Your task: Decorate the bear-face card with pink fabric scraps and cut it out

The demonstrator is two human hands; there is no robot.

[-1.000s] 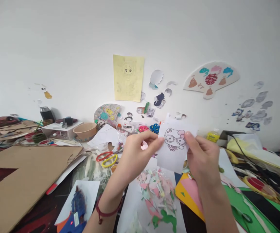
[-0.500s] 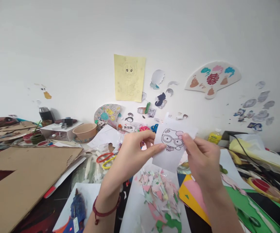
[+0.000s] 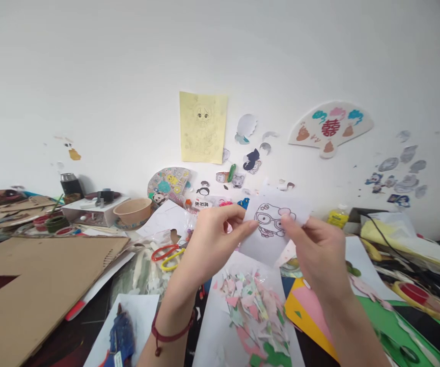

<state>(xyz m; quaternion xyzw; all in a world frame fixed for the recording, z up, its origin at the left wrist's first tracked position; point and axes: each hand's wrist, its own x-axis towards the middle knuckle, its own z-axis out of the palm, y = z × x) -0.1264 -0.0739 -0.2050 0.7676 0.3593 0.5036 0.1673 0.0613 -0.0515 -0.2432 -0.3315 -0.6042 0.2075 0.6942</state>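
Observation:
A small white paper [image 3: 268,250] with a line drawing of a character in round glasses and a pink bow is held up at the centre. Thumb and fingers of my left hand [image 3: 220,234] pinch its left edge. On the opposite side, my right hand [image 3: 317,244] grips it, the thumb resting beside the bow. Beneath the paper lies a white sheet [image 3: 214,326] with a heap of pink, green and white paper scraps [image 3: 254,311].
Scissors with red and yellow handles [image 3: 172,257] lie left of centre. Cardboard [image 3: 52,280] covers the left side, with a blue glue gun [image 3: 121,334] nearby. A bowl [image 3: 133,211], a yellow bottle [image 3: 338,216] and green paper [image 3: 414,326] surround the work area.
The camera view has shifted slightly. The drawing's paper has turned a little between my hands, and my right thumb has moved slightly left over it. Both hands keep their hold.

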